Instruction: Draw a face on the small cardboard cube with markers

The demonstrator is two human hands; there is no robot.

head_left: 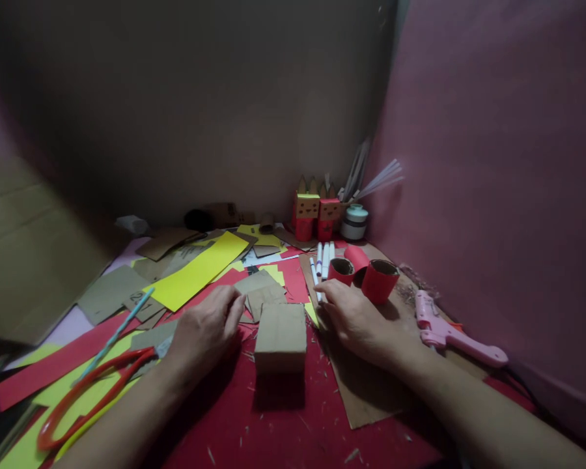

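A small closed cardboard box [280, 335] sits on the red table cover between my hands. To its left, my left hand [209, 319] rests with loosely bent fingers, its thumb apart from the index finger, holding nothing. Cardboard scraps [261, 293] lie just beyond those fingers. On the other side, my right hand [349, 316] lies over a brown cardboard sheet [366, 391], empty, fingers loosely bent and partly hidden. Its fingertips are close to a white marker [314, 272]; whether they touch it I cannot tell. Neither hand touches the box.
Red-covered cardboard tubes [381, 281] and a pink glue gun [452, 332] lie at right. Orange-handled scissors [97, 391], a blue twisted stick [114, 335] and a yellow paper strip [202, 270] are at left. Two decorated box figures [307, 212] and a lidded jar [354, 223] stand behind.
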